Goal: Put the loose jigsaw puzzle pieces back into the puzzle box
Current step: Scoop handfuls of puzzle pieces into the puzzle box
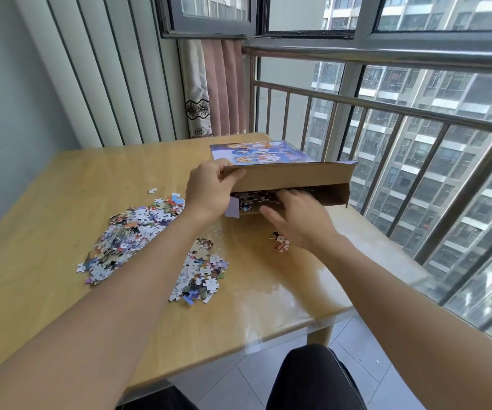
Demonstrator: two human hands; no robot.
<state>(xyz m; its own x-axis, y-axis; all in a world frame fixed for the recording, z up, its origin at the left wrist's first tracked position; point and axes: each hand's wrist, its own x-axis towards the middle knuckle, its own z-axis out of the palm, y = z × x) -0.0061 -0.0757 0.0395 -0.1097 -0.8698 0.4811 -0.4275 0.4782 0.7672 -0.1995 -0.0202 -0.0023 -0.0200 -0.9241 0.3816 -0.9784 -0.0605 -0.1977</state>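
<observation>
The puzzle box [292, 176] lies on the wooden table [61, 184], its open end facing me and its cartoon picture side up. My left hand [209, 190] grips the brown flap at the box's left corner and holds it up. At the opening, my right hand [295, 220] is blurred, its fingers straight and reaching inside, where several pieces [253, 199] lie. Loose jigsaw pieces form a big heap [129, 232] on the left and a smaller one [203, 273] near the middle. A few pieces [280, 242] sit just under my right wrist.
One stray piece [152, 190] lies apart behind the big heap. A metal railing [386, 105] and window run along the table's right side. A pink curtain [221, 87] hangs behind the table. My dark-trousered knees [312, 380] are at the front edge.
</observation>
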